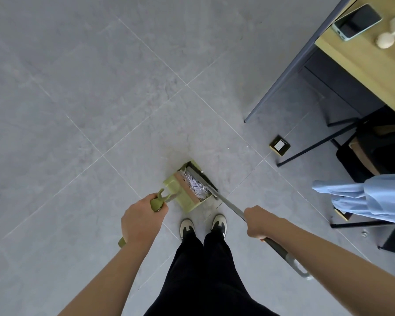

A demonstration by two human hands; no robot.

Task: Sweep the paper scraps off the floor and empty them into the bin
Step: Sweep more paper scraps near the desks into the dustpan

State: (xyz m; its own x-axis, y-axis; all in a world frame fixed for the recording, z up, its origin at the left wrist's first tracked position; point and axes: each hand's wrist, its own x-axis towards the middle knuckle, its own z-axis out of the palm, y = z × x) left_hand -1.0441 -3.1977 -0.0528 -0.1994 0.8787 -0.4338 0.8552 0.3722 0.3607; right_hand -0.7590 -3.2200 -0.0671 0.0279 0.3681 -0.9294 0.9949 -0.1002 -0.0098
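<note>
A: Straight down from the head camera: the left hand (141,221) is wrapped round the olive-green dustpan handle (157,202), fingers curled tight about it.

B: And the dustpan (187,201) itself sits on the grey tiled floor (78,87), just ahead of the person's two shoes (187,225), mouth turned to the right.

A: The right hand (259,222) grips the broom handle (230,205), a grey pole; fingers closed round the shaft, with the lower end and its hanging loop sticking out behind the fist.

B: The broom head (203,177) lies right at the pan's open edge, dark bristles against the lip.

A: The paper scraps (195,185), white shreds, are heaped inside the pan, between its back wall and the bristles.

B: A speck or two of white lies on the tiles further right, well apart from the pan.

A: To the right stands a desk (363,62) with a wooden top and dark metal legs. A phone (357,21) lies on it, with a small pale object beside it that I cannot make out.

B: A small dark square thing (279,145) rests on the floor near the desk leg, and light-blue cloth (374,197) hangs at the right edge.
</note>
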